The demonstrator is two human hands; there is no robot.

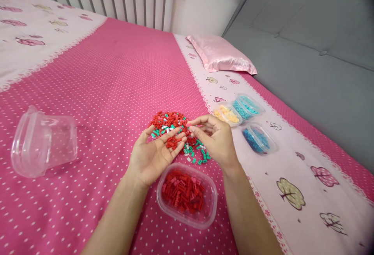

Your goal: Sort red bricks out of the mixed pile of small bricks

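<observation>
Pink dotted bedspread (111,72), tipped clear tub (43,142) far left of the hands, left hand (154,153) palm up cupping red bricks (174,141), mixed brick pile (175,128) beyond, right hand (214,138) fingers narrowed, pinch hidden, red-filled container (187,194) between wrists, grey sofa (306,52) right, cut off.

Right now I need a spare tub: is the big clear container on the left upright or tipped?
Tipped. The clear container lies on its side on the pink bedspread, with nothing visible inside.
</observation>
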